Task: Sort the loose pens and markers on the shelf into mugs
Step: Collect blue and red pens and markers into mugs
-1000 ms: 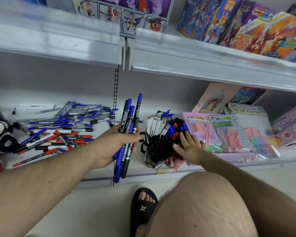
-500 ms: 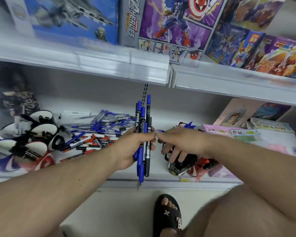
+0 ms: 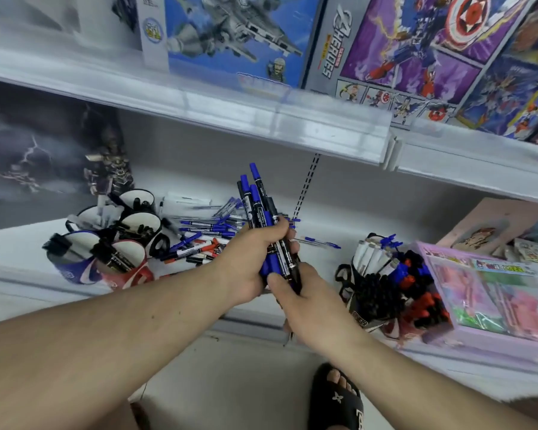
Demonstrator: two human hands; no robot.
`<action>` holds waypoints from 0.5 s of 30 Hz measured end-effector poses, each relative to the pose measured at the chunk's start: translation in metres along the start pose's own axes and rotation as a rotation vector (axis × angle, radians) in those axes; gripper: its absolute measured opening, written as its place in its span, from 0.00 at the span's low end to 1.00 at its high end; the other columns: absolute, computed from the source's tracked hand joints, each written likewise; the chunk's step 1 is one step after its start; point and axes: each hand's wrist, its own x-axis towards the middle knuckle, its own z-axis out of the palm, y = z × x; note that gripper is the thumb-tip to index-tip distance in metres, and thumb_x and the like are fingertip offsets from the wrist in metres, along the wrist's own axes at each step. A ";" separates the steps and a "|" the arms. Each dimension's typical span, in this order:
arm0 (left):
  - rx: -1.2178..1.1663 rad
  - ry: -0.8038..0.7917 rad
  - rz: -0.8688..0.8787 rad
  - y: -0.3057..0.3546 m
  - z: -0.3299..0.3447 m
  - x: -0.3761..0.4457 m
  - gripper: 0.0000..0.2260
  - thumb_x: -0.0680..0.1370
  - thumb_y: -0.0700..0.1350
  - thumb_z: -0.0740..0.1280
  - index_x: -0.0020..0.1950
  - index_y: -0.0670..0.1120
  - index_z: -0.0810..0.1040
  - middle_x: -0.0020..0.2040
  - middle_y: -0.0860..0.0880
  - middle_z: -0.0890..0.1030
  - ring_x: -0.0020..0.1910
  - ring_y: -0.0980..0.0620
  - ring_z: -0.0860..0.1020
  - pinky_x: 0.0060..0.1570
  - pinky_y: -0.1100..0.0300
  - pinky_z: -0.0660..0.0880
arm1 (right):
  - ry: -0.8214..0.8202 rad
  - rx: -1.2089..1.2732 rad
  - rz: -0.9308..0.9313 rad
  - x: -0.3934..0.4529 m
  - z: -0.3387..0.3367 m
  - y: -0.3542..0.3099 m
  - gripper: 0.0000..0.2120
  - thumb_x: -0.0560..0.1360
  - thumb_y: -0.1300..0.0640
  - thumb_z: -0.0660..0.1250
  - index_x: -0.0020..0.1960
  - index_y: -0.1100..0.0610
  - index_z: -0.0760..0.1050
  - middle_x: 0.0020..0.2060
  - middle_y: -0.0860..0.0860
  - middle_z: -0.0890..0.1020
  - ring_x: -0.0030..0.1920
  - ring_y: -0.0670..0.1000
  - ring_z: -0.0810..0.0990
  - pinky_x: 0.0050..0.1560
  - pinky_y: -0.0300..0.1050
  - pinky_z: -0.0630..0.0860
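My left hand point(image 3: 250, 262) grips a bundle of blue and black markers point(image 3: 258, 206), held upright above the shelf. My right hand point(image 3: 305, 302) grips the lower ends of that bundle just below the left hand. A pile of loose blue, red and black pens point(image 3: 205, 234) lies on the white shelf point(image 3: 19, 243) behind my hands. A group of mugs point(image 3: 118, 237) with a few markers in them stands at the left. At the right, a black mug point(image 3: 370, 293) and a red mug point(image 3: 423, 311) are packed with markers.
An upper shelf point(image 3: 230, 110) with toy boxes hangs over the work area. A pink stationery pack point(image 3: 491, 296) lies right of the full mugs. A dark figure box point(image 3: 44, 156) stands at the back left. My sandalled foot point(image 3: 336, 398) is on the floor below.
My right hand left the mugs at the right, came across to the bundle and now grips its lower end. The view turned left and upward.
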 end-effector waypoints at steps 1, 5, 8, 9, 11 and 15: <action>-0.005 0.003 0.017 0.001 -0.002 -0.001 0.05 0.80 0.43 0.66 0.44 0.46 0.78 0.36 0.50 0.80 0.35 0.53 0.80 0.40 0.55 0.78 | 0.046 -0.060 -0.032 0.000 0.001 -0.002 0.12 0.78 0.39 0.59 0.53 0.48 0.69 0.38 0.46 0.79 0.41 0.52 0.81 0.41 0.47 0.77; -0.022 0.012 0.053 0.007 -0.012 -0.006 0.05 0.79 0.43 0.66 0.46 0.43 0.77 0.37 0.47 0.81 0.38 0.50 0.81 0.40 0.54 0.81 | 0.218 -0.485 -0.192 -0.002 0.005 -0.013 0.20 0.78 0.35 0.55 0.56 0.51 0.66 0.42 0.49 0.81 0.45 0.57 0.81 0.42 0.50 0.75; -0.017 0.002 0.065 0.015 -0.024 -0.009 0.08 0.80 0.45 0.65 0.44 0.43 0.77 0.39 0.45 0.81 0.39 0.47 0.80 0.42 0.53 0.80 | 0.203 -0.592 -0.224 0.003 0.006 -0.021 0.21 0.78 0.33 0.53 0.54 0.51 0.65 0.42 0.49 0.81 0.45 0.58 0.81 0.40 0.49 0.71; -0.009 -0.006 0.064 0.018 -0.027 -0.010 0.10 0.80 0.46 0.64 0.43 0.43 0.78 0.39 0.45 0.81 0.39 0.47 0.80 0.44 0.53 0.80 | 0.167 -0.522 -0.232 0.005 0.005 -0.022 0.19 0.78 0.34 0.55 0.51 0.50 0.64 0.39 0.49 0.80 0.43 0.57 0.80 0.39 0.49 0.71; -0.005 -0.022 0.057 0.024 -0.034 -0.013 0.15 0.81 0.46 0.63 0.38 0.45 0.83 0.38 0.47 0.82 0.40 0.48 0.81 0.49 0.52 0.78 | 0.056 -0.281 -0.234 0.012 0.003 -0.024 0.15 0.79 0.40 0.60 0.45 0.50 0.66 0.32 0.45 0.76 0.35 0.50 0.75 0.36 0.46 0.69; 0.003 -0.005 0.000 0.038 -0.049 -0.020 0.15 0.79 0.48 0.65 0.35 0.47 0.85 0.39 0.47 0.83 0.43 0.48 0.79 0.52 0.54 0.75 | -0.079 0.394 -0.032 0.015 0.002 -0.035 0.17 0.83 0.49 0.58 0.37 0.54 0.70 0.26 0.48 0.66 0.28 0.48 0.60 0.27 0.36 0.61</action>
